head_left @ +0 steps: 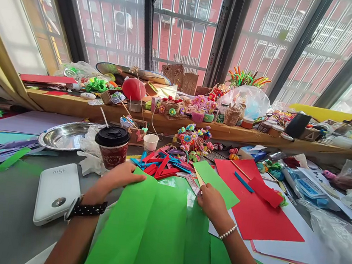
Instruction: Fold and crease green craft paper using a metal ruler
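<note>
A large green paper sheet (154, 232) with lengthwise creases lies on the grey table in front of me. My left hand (121, 176) rests on its far left corner, fingers curled and pressing the paper down. My right hand (212, 203) pinches the sheet's far right edge, next to a smaller green paper piece (216, 182). A watch with a dotted band is on my left wrist, and bracelets are on my right.
A white power bank (56, 192) lies left of my arm. A lidded paper cup (112, 145), a steel bowl (63, 135), red paper (258, 215), paper strips (162, 164) and craft flowers (192, 138) crowd the table. Plastic bags sit at right.
</note>
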Action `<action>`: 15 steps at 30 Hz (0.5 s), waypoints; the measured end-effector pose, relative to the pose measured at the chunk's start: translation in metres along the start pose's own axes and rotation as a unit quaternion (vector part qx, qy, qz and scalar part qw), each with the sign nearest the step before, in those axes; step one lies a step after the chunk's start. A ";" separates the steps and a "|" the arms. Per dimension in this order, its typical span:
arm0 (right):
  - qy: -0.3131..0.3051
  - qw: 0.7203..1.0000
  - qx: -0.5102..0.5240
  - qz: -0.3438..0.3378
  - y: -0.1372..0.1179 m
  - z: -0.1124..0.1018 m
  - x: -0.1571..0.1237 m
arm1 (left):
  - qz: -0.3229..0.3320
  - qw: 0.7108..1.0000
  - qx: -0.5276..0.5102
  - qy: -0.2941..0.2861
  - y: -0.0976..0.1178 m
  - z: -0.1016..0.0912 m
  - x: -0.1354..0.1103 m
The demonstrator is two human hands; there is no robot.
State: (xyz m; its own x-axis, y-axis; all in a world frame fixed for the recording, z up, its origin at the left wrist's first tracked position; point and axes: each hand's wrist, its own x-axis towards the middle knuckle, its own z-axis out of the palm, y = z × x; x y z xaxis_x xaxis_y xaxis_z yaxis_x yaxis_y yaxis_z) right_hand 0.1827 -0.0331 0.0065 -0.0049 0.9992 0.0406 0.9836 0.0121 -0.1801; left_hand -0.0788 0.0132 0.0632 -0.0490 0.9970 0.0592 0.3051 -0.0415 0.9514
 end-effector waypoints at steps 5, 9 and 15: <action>0.016 0.999 0.037 0.016 0.004 0.007 0.006 | -0.177 0.969 -0.019 -0.173 -0.012 0.020 0.002; 0.060 0.989 0.133 0.019 0.019 0.004 0.006 | -0.202 0.960 -0.071 -0.181 -0.024 0.035 0.004; 0.110 0.928 0.356 0.017 0.030 -0.003 0.003 | -0.202 0.957 -0.121 -0.168 -0.044 0.055 0.005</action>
State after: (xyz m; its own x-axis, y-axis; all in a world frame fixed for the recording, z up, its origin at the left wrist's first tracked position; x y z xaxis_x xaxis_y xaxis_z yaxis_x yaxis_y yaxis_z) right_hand 0.2127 -0.0296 0.0047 0.1368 0.9685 0.2081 0.6131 0.0822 -0.7857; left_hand -0.0399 0.0239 0.0047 0.2040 0.8981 -0.3897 0.0935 0.3784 0.9209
